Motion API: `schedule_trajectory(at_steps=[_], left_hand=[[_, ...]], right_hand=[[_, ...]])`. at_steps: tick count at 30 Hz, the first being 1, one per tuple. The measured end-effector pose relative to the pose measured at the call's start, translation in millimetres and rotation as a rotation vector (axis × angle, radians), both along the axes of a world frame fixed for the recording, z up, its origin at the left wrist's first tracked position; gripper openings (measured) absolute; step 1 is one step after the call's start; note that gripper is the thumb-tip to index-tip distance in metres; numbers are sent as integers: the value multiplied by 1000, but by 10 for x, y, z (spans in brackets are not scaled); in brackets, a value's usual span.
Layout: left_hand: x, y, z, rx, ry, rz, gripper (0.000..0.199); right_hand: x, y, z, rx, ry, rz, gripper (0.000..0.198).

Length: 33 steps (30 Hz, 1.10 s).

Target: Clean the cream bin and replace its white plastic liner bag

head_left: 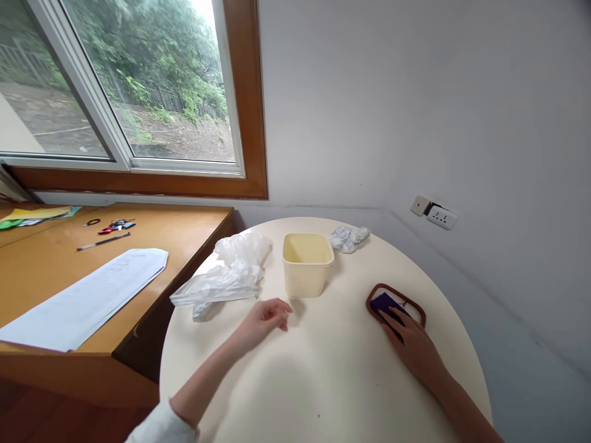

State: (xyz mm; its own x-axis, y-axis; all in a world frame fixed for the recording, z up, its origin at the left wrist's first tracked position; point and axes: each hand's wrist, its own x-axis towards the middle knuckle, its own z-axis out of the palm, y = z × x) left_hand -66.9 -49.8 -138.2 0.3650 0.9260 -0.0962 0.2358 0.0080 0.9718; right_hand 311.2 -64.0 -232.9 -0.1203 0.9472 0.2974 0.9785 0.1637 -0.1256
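Note:
My left hand (266, 318) hovers over the table just in front of a cream plastic container (307, 280), its fingers curled together. A tiny pale spot shows at its fingertips; whether they hold something I cannot make out. On the right, my right hand (413, 344) lies with fingers outstretched on a folded dark purple cloth (386, 309). That cloth rests within a brown-rimmed rounded rectangle (422, 315), which looks like a lid or shallow tray. The container stands upright with its top uncovered, and its visible inside wall is bare.
Crumpled white plastic bags (226, 274) lie left of the container, and a smaller crumpled white bundle (349, 239) sits behind it on the right. All rest on a round cream table (341, 381). A wooden desk (194, 224) with paper sheets (92, 298), a pen and keys adjoins it. Walls stand behind.

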Motion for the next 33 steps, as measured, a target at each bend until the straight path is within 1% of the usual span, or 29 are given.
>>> schedule_trajectory(at_steps=[1,3,4,5,6,7,8,9,11,13,15,17,18,20,22,24,25,26,27,28,30,31,33], left_hand=[[-129,71,54,79,113,62,26],[-407,226,118,287,413,151,32],[-543,300,129,375,614,187,43],[-669,366,129,413,840,207,58],[-781,421,123,401,1047,216,71],[-876,465,114,376,1195,200,77],[-952,497,107,346,1292,179,77],[-1009,519,104,321,1344,156,72],[-1071,543,121,300,1353,118,49],[-1068,551,167,287,1330,102,28],[-999,539,231,269,1295,87,20],[-863,484,294,266,1231,51,20],[-771,434,321,272,1190,23,21],[-556,283,374,285,1093,-52,26],[-336,83,443,279,988,-134,33],[-167,-120,547,257,742,-311,45],[-117,-203,610,269,674,-404,50],[-95,-266,673,277,614,-484,54],[-104,-305,727,294,561,-503,54],[-140,-318,763,309,523,-480,54],[-279,-276,746,326,493,-351,59],[-367,-230,684,324,516,-302,69],[-548,-118,469,330,628,-257,101]], right_hand=[[77,26,-24,6,-5,-12,43],[207,73,-74,30,-16,-24,44],[254,91,-95,54,-22,-22,44],[286,103,-110,87,-27,-14,44],[302,108,-119,131,-29,-3,45],[304,107,-118,184,-27,10,45],[291,99,-108,242,-19,27,44],[264,85,-88,298,-4,47,43],[170,40,-23,378,41,89,37],[18,-19,68,403,109,133,31],[-198,-83,177,374,222,185,25],[-474,-138,297,273,398,247,21],[-629,-157,356,171,508,272,21],[-944,-170,456,-95,709,317,25],[-1234,-143,510,-302,885,289,45],[-1469,-80,502,-434,1022,255,67],[-1562,-40,478,-463,1067,257,75],[-1640,3,444,-463,1095,264,79],[-1705,45,406,-443,1103,278,80],[-1757,83,368,-409,1094,295,77],[-1834,146,307,-337,1063,319,60],[-1863,169,288,-311,1060,322,47],[-1906,198,274,-287,1087,320,25]])
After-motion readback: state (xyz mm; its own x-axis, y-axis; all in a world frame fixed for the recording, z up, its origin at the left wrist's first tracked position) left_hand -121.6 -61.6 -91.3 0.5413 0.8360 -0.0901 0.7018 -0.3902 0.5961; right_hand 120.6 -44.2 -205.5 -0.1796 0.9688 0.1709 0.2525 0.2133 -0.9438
